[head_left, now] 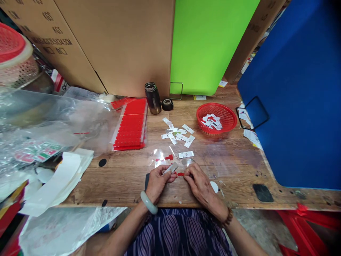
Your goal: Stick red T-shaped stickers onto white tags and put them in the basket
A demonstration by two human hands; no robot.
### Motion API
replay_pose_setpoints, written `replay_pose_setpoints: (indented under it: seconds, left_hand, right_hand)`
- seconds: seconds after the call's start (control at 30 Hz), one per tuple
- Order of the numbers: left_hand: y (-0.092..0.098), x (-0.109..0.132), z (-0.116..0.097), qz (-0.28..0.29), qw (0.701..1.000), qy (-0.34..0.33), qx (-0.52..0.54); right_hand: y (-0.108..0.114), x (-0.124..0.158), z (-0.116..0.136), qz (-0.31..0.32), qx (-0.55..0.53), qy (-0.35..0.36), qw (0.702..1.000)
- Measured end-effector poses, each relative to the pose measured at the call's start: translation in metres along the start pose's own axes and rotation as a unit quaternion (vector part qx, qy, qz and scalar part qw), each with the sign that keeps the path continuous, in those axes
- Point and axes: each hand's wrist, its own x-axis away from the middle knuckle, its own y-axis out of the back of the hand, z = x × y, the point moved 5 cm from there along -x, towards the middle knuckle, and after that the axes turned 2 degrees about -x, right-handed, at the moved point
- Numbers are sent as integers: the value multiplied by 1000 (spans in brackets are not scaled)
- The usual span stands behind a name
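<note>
My left hand, with a pale bangle on the wrist, is closed on a small white card at the table's front. A bit of red shows under its fingertips. Just to the right, my right hand pinches a small red strip between thumb and forefinger. Beyond the hands lies a clear plastic sheet with a red T-shaped piece on it. Beside that sheet rests a single white card. Farther back is a loose pile of similar cards.
A red basket holding several cards stands at right. Stacked red sheets lie left of the pile, near an open dark flask and its lid. Plastic bags crowd the left; a blue panel bounds the right.
</note>
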Motion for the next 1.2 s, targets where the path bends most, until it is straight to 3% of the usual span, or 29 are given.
replay_pose_setpoints:
  seconds: [0.47, 0.7, 0.87, 1.2]
  left_hand:
    - [-4, 2, -2, 11, 1000, 7, -5]
    - [-1, 1, -2, 52, 998, 28, 10]
    - [-8, 13, -4, 117, 989, 83, 32]
    - [-18, 26, -12, 159, 982, 94, 28]
  right_hand:
    - [15, 6, -5, 121, -129, 15, 984]
    - [20, 9, -19, 50, -188, -44, 980]
    - [25, 1, -2, -2, -151, -31, 988]
    - [16, -7, 9, 17, -96, -3, 995]
